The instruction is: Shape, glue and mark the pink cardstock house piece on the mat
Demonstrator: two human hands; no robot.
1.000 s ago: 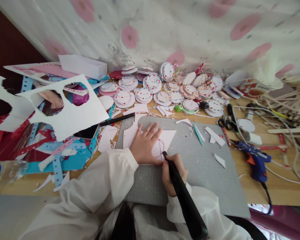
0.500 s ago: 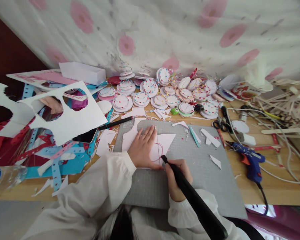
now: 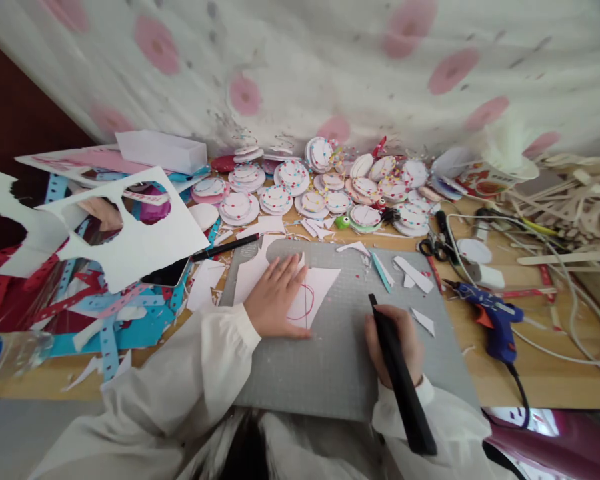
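My left hand (image 3: 275,299) lies flat, fingers spread, on a white paper scrap (image 3: 316,293) that carries a red drawn circle, pinning it to the grey cutting mat (image 3: 340,360). My right hand (image 3: 397,343) is wrapped round a long black pen-shaped tool (image 3: 400,380). Its tip points away from me and sits to the right of the paper, apart from it. Both arms wear white sleeves.
Several round white discs with coloured dots (image 3: 290,190) are piled at the back by the spotted cloth. A blue glue gun (image 3: 495,320), scissors (image 3: 433,247) and wooden sticks (image 3: 570,207) lie right. Cut white sheet (image 3: 140,233), a phone (image 3: 167,272), paper strips (image 3: 105,313) and a bottle (image 3: 10,350) lie left.
My right hand has drawn the black tool away from the red circle, off to the right across the mat. My left hand stays flat on the paper.
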